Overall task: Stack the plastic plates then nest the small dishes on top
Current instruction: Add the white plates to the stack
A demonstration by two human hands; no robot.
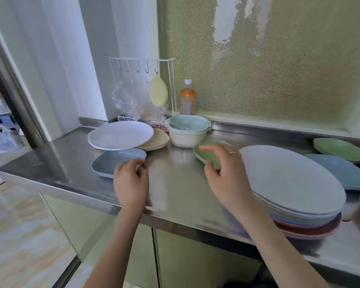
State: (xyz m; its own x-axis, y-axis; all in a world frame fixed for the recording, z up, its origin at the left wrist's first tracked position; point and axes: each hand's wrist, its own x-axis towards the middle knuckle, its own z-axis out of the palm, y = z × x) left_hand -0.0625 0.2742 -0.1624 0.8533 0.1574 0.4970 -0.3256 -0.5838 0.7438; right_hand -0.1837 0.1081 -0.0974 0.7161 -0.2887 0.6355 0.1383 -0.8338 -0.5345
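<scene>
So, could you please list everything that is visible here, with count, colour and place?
plate stack: one pile, pale grey-blue on top with pink and dark red below, front right of counter
white plate: one, back left, lying over the dishes beside it
blue-grey dish: one, front left, under the left hand's fingertips
beige dish: one, behind the white plate
nested bowls: one set, mint over cream, back centre
green dish: one, centre, held by the right hand
right-side dishes: green, blue, a yellow edge, far right
bottle: one, orange, by the wall
wire rack: one, white, with a yellow-green pad hanging
plastic bag: one, clear, under the rack
counter: steel
left hand: on the blue-grey dish
right hand: gripping the green dish
</scene>
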